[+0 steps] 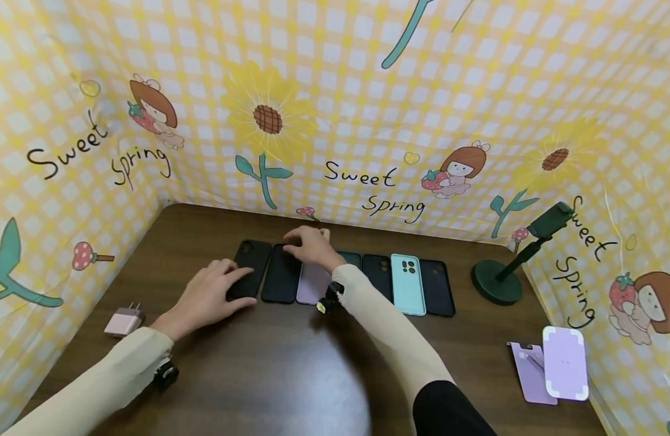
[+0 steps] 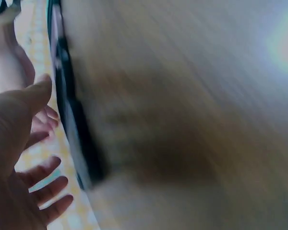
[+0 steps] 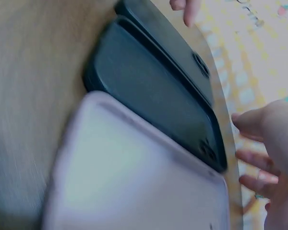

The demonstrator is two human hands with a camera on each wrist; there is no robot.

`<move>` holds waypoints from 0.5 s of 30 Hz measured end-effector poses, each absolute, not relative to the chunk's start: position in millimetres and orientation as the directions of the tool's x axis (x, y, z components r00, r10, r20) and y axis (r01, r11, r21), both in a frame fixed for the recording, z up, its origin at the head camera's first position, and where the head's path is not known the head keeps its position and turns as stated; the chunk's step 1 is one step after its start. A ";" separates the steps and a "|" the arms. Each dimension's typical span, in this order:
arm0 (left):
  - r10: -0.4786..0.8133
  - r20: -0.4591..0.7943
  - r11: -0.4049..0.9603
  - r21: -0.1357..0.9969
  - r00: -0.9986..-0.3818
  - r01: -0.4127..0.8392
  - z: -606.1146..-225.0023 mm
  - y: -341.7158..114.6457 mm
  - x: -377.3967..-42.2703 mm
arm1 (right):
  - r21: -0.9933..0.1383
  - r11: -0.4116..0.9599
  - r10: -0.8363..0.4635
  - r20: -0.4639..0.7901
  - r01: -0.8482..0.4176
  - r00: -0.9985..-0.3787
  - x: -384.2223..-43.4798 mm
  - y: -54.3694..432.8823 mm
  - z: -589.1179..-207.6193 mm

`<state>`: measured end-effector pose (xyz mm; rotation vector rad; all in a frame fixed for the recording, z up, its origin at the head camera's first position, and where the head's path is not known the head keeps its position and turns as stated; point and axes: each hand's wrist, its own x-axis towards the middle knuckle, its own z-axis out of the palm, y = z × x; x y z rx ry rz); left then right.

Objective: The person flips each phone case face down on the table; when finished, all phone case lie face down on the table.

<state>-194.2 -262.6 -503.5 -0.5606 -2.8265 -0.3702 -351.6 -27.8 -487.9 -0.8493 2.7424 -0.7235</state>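
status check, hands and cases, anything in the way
Left hand at leftmost case, right hand by second case's far end, both empty. Seven cases lined up. Right arm partly hides teal case.

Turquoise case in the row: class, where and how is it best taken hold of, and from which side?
Probably by its two short ends, coming from above, thumb at the near end and fingers at the far one. The turquoise case lies flat, with dark cases close along both long sides, while its short ends look free.
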 end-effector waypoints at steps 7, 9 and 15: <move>0.446 0.278 0.826 0.238 -0.851 0.511 -503.5 -230.2 -201.2 | -0.478 0.795 -0.455 -0.062 -0.374 -0.888 -361.5 -9.2 -488.9; 0.431 0.276 0.829 0.254 -0.859 0.498 -506.9 -227.0 -203.8 | -0.482 0.790 -0.456 -0.048 -0.379 -0.889 -362.4 -10.4 -492.0; 0.435 0.308 0.831 0.225 -0.846 0.509 -514.5 -221.7 -206.6 | -0.496 0.777 -0.441 0.012 -0.388 -0.897 -363.9 -13.0 -501.3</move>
